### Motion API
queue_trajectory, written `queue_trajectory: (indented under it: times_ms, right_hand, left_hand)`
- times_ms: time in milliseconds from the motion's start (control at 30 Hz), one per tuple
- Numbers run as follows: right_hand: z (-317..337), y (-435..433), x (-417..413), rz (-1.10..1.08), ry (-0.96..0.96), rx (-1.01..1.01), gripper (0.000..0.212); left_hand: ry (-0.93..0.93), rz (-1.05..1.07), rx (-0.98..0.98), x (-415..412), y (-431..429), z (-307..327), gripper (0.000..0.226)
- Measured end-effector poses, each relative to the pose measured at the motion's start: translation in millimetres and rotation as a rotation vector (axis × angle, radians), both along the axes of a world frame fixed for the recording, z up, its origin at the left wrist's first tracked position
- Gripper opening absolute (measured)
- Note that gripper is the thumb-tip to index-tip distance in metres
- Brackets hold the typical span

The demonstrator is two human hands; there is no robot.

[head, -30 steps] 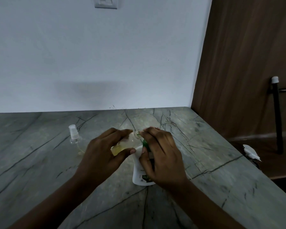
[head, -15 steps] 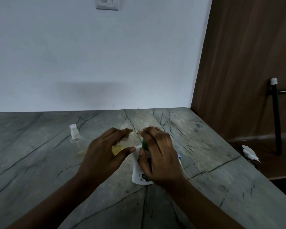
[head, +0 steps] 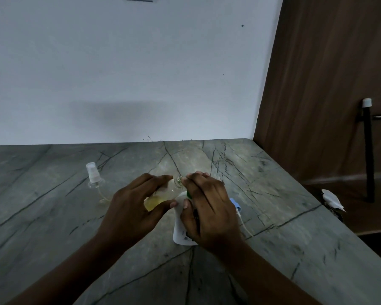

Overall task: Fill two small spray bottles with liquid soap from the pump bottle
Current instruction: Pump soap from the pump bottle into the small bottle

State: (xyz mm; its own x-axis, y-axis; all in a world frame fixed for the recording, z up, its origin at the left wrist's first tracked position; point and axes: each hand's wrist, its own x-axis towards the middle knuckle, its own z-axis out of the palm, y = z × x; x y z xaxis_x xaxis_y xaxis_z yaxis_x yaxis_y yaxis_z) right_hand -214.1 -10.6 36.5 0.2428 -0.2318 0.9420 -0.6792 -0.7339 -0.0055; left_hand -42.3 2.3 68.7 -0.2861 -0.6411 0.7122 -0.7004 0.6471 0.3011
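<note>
My left hand (head: 134, 208) grips a small clear spray bottle (head: 161, 195), tilted with its open mouth pointing right. Yellow liquid lies in the bottle's lower part. My right hand (head: 207, 208) is curled over the top of the white pump bottle (head: 182, 235), which stands on the grey stone counter (head: 53, 216). A bit of the green pump (head: 188, 194) shows under my fingers, right beside the small bottle's mouth. A white spray head (head: 94, 175) with its dip tube rests on the counter to the left. A blue spray head (head: 237, 205) with a tube lies just right of my right hand.
A white wall closes the back of the counter and a brown wooden panel (head: 328, 84) stands at the right. The counter's right edge runs diagonally; beyond it are a black post (head: 370, 150) and a white scrap (head: 332, 200) on a lower wooden surface.
Almost nothing: both hands keep their grip and stay in place on the two bottles, and the view has shifted only slightly.
</note>
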Motion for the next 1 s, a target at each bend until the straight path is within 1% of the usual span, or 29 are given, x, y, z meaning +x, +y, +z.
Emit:
queue_trajectory:
  times_ms: [200, 433, 600, 700, 1000]
  right_hand:
    - [13.0, 0.8, -4.6, -0.002, -0.013, -0.009, 0.032]
    - [17.9, 2.1, -4.7, -0.007, -0.018, 0.011, 0.031]
    - [18.3, 2.5, -2.3, -0.02, -0.02, 0.038, 0.028]
    - [18.4, 4.9, -1.9, -0.011, -0.033, 0.053, 0.035]
    - [10.4, 5.8, 0.4, -0.02, -0.041, 0.046, 0.033]
  left_hand:
    - [0.034, -0.009, -0.011, -1.7, 1.3, 7.3, 0.05]
    - [0.032, -0.011, -0.019, -4.0, 1.5, 10.2, 0.05]
    - [0.017, 0.012, -0.024, -3.1, 1.8, 10.0, 0.052]
    - [0.012, 0.012, -0.028, -3.0, 2.6, 9.2, 0.051]
    - [0.016, -0.001, 0.01, 1.2, -1.9, 1.5, 0.051]
